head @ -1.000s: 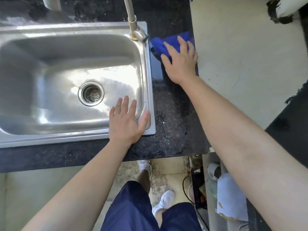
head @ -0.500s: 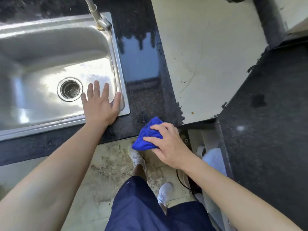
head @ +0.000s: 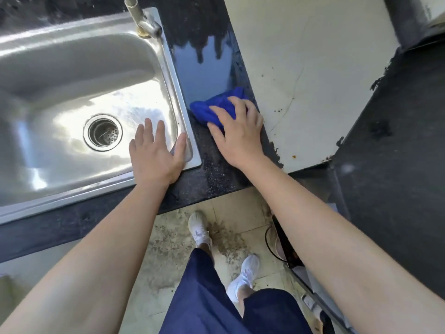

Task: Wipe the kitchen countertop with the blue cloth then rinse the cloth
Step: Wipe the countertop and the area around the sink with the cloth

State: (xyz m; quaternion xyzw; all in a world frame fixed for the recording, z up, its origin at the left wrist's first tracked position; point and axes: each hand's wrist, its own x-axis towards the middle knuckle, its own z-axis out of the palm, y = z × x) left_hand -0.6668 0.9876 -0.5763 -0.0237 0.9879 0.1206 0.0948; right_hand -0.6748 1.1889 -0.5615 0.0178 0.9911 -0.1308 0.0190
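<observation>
The blue cloth lies bunched on the narrow black speckled countertop just right of the steel sink. My right hand presses down on the cloth with fingers spread over it; part of the cloth is hidden under the palm. My left hand rests flat on the sink's front right corner, fingers straight, holding nothing. A wet glossy patch of the countertop shows behind the cloth.
The tap rises at the sink's back right corner. A drain strainer sits in the basin. Right of the strip lies a pale cream surface with crumbs, then a dark counter. Below are tiled floor and my white shoes.
My right hand carried the cloth from the strip's far end down past the counter's front edge, then back up onto the strip beside the sink. The left hand stayed on the sink corner.
</observation>
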